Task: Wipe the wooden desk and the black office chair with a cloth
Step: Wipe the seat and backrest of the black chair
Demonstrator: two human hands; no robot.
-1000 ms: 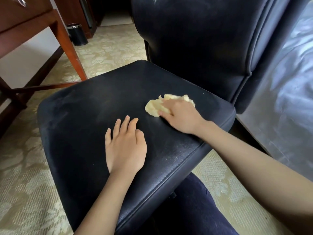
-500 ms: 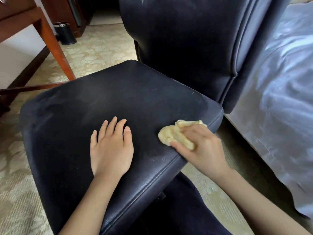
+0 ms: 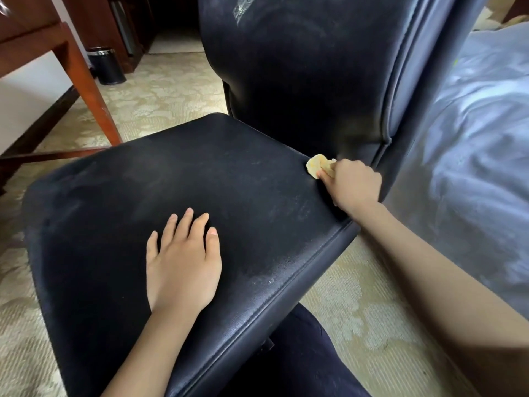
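Observation:
The black office chair (image 3: 177,179) fills the middle of the view, its dusty seat facing me and its tall backrest behind. My left hand (image 3: 183,262) lies flat on the near part of the seat, fingers straight. My right hand (image 3: 350,186) grips a small yellow cloth (image 3: 316,166) and presses it against the far right corner of the seat, where the seat meets the backrest. Most of the cloth is hidden under my fingers. The wooden desk (image 3: 37,38) shows only as a leg and edge at the upper left.
A black waste bin (image 3: 106,65) stands on the patterned carpet behind the desk leg. A bed with white bedding (image 3: 472,156) runs along the right, close to the chair. My dark-trousered knee (image 3: 297,356) is below the seat's front edge.
My right hand has carried the cloth from the seat's near right edge to the back right corner by the backrest. My left hand has stayed flat on the seat.

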